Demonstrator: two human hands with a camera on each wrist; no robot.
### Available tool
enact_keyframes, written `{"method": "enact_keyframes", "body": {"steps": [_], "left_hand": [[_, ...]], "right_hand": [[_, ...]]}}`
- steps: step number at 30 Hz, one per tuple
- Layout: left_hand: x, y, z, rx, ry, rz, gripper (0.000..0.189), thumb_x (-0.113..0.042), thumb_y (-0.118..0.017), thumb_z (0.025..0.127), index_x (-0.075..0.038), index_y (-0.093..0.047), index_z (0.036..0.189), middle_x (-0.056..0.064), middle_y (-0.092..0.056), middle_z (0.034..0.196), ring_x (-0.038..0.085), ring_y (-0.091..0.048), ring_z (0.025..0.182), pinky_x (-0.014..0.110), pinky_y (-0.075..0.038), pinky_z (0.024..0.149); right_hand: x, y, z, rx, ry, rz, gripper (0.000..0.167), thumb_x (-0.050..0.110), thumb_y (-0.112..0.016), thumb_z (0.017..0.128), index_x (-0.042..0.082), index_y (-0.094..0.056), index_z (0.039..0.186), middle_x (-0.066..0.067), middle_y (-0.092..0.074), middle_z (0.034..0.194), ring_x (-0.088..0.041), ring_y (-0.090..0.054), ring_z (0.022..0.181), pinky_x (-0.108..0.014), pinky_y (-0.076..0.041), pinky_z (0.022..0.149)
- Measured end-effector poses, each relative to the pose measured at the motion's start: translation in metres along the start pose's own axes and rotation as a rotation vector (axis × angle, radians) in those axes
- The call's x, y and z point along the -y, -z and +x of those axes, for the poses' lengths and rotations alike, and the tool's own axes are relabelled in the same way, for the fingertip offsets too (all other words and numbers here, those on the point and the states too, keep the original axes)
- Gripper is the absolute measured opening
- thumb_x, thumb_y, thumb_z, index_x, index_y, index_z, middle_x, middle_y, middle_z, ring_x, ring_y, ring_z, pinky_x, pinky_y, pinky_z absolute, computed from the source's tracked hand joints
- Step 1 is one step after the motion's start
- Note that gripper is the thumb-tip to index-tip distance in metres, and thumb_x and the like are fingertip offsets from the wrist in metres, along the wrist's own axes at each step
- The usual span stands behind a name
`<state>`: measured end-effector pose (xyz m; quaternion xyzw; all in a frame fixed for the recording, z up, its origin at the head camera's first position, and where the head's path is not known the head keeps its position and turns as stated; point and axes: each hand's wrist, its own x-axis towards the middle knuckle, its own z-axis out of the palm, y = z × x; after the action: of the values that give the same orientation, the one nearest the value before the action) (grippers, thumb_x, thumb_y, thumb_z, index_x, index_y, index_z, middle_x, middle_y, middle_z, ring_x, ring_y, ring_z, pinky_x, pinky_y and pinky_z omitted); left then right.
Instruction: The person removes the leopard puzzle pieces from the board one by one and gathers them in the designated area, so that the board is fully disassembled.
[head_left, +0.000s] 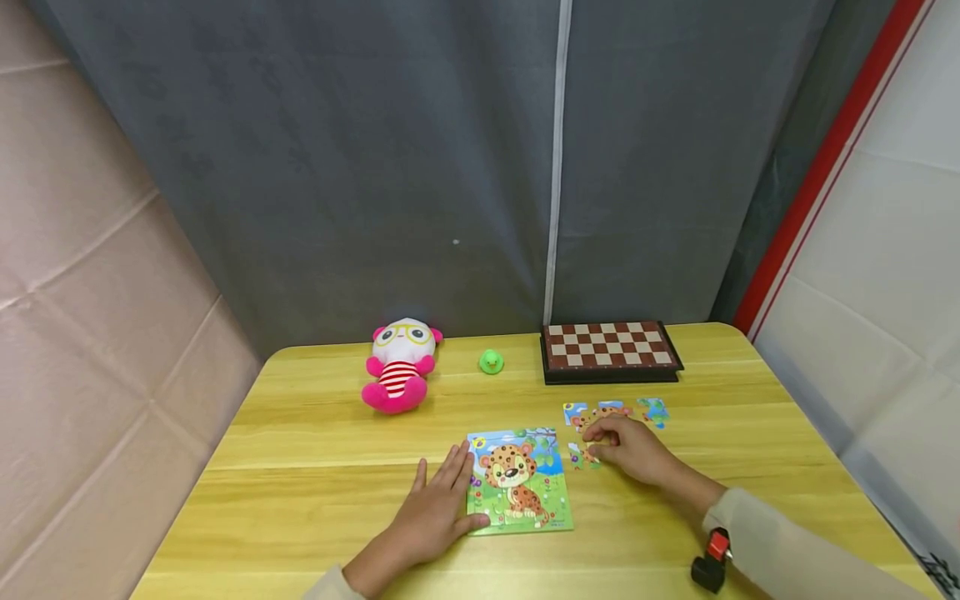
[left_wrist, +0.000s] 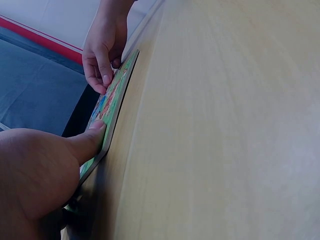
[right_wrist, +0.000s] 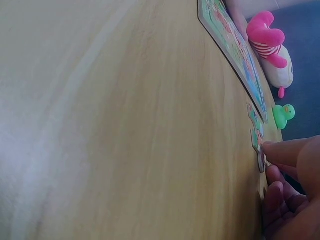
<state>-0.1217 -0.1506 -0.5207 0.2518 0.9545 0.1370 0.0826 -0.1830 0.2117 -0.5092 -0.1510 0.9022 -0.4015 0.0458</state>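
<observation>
A square jigsaw puzzle board [head_left: 517, 482] with a cartoon leopard picture lies on the wooden table. Along its left edge rests my left hand [head_left: 435, 512], fingers stretched out and thumb [left_wrist: 90, 142] on the lower left corner. Just right of the board is my right hand [head_left: 630, 446], fingers bent over loose puzzle pieces. In the right wrist view, its thumb and fingertips pinch a small puzzle piece [right_wrist: 261, 161] low at the table. More loose pieces [head_left: 576, 413] lie beyond that hand, and another separate piece [head_left: 656, 410] is off to the right. The hand covers some pieces partly.
At the back left of the table [head_left: 300, 467] lies a pink and white plush toy [head_left: 400, 367] with yellow glasses. A small green rubber duck [head_left: 491, 362] stands in the back middle. A brown chessboard box [head_left: 609, 348] is at the back right, before a grey curtain [head_left: 375, 167].
</observation>
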Motion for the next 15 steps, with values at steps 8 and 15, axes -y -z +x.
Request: {"method": "enact_keyframes", "body": {"steps": [8,15], "left_hand": [[-0.0005,0.0012,-0.0003,0.006,0.004,-0.004,0.099,-0.070,-0.047,0.096,-0.004,-0.019,0.164,0.010,-0.002,0.174,0.031,-0.010,0.159,0.070,-0.007,0.122],[-0.0020,0.0028,0.0000,0.008,0.008,-0.007,0.098,-0.069,-0.049,0.096,-0.003,-0.020,0.164,0.010,-0.002,0.174,0.031,-0.010,0.159,0.070,-0.007,0.122]], "right_hand": [[0.0020,0.0013,0.0004,0.014,-0.012,0.023,0.010,0.009,-0.076,0.093,0.010,-0.075,0.103,0.002,-0.062,0.092,-0.012,-0.047,0.074,-0.025,-0.041,0.066],[0.0068,0.0039,0.0031,0.047,0.012,0.047,0.012,0.011,-0.075,0.094,0.009,-0.075,0.106,0.001,-0.067,0.095,-0.012,-0.050,0.076,-0.025,-0.045,0.067]]}}
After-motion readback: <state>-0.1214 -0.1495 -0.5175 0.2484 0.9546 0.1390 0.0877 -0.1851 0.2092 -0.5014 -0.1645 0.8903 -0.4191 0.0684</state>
